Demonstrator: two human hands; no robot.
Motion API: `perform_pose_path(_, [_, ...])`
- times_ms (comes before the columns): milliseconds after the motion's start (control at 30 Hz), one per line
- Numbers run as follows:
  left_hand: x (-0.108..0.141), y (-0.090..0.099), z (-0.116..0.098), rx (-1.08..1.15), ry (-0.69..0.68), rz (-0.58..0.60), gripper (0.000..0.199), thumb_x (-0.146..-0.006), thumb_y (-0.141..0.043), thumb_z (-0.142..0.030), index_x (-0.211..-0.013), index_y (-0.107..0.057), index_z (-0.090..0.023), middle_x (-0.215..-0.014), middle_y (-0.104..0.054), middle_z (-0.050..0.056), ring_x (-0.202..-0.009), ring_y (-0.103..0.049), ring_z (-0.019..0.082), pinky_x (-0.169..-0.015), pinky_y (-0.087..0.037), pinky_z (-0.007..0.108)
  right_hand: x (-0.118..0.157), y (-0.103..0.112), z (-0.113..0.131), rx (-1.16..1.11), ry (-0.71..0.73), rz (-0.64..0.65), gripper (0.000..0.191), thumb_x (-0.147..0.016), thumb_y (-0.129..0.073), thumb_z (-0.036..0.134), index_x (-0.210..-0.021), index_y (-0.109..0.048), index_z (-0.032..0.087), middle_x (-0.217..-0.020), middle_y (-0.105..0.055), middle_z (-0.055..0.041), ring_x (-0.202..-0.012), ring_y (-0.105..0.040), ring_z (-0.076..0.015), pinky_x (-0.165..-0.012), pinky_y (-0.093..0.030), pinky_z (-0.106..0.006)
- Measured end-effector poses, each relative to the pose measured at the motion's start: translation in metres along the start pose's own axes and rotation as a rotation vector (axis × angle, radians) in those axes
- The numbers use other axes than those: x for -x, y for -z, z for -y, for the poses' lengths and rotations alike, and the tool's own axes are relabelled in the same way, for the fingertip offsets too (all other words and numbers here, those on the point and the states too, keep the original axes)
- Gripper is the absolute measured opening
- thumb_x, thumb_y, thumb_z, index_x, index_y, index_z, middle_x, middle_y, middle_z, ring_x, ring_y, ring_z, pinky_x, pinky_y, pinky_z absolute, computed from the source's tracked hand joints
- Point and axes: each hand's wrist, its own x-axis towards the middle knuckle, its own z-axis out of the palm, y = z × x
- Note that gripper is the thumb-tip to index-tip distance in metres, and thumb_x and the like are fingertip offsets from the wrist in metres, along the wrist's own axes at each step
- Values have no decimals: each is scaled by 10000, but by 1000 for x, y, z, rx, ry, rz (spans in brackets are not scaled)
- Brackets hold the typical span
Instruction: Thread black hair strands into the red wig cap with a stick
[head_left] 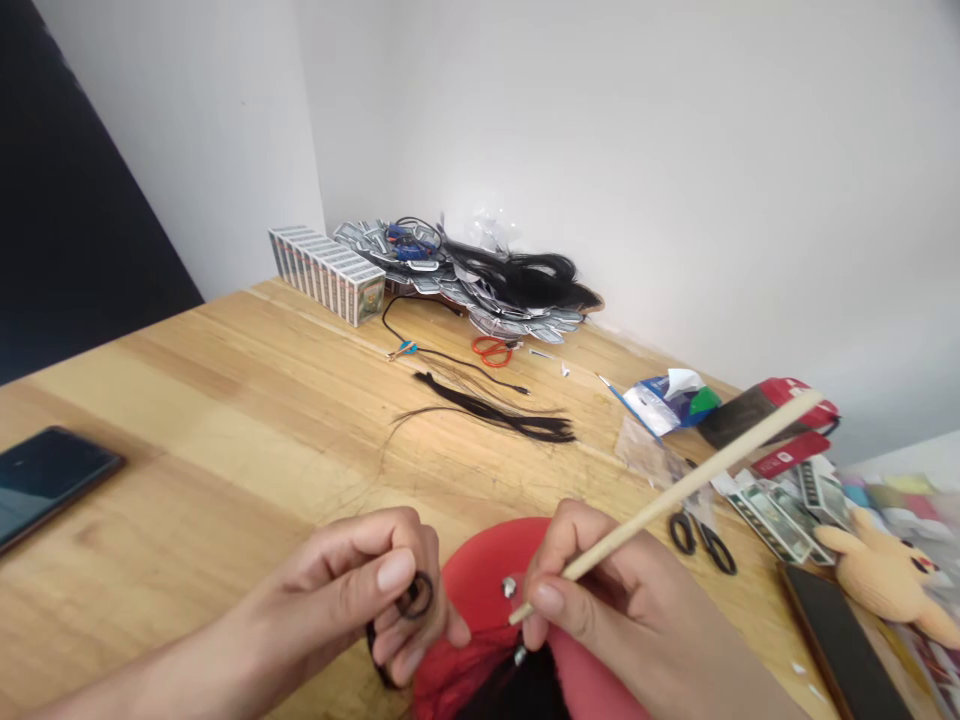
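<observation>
My left hand is closed, with thumb and fingers pinching a looped strand of black hair. More of the dark strand hangs below these fingers. In my right hand a slim pale wooden stick is gripped like a pen, its narrow end pointing down and left. That end is close above a red rounded form, and any fine tip on it is too small to make out. Silver pins stick in the form. Dark hair and reddish mesh cover its lower part, partly cut off by the frame.
A bundle of black hair lies mid-table. Behind are stacked boxes, more hair and orange-handled scissors. Black scissors, a phone and a plush toy are at right; another phone is left.
</observation>
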Motion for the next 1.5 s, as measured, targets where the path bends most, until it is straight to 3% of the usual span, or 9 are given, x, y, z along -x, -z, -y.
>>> perform_pose_path(167, [5,6,3,-168,5,-16,344,-995,-542,-475,-798,-590,-198,-721,-523,2,-670,-485,148,-686,-409,297,-1,1,3,18,11,14,283,-941,-645,393,-735,-594,207,-701,-654,8,-689,-630,-152,-661,-476,-238])
perform_pose_path(500, [7,5,3,-307,66,-1,357,-1012,-495,-489,-837,-611,-200,-803,-578,25,-741,-517,158,-704,-404,279,-3,1,5,24,-27,8,312,-924,-676,403,-695,-592,210,-658,-662,11,-673,-634,-157,-669,-471,-243])
perform_pose_path(1500, [5,-4,1,-279,180,10,430,-964,-534,-574,-786,-562,-183,-775,-556,23,-740,-506,165,-720,-392,295,1,-3,5,240,19,-94,356,-951,-581,358,-630,-501,226,-585,-592,44,-571,-564,-128,-586,-419,-217])
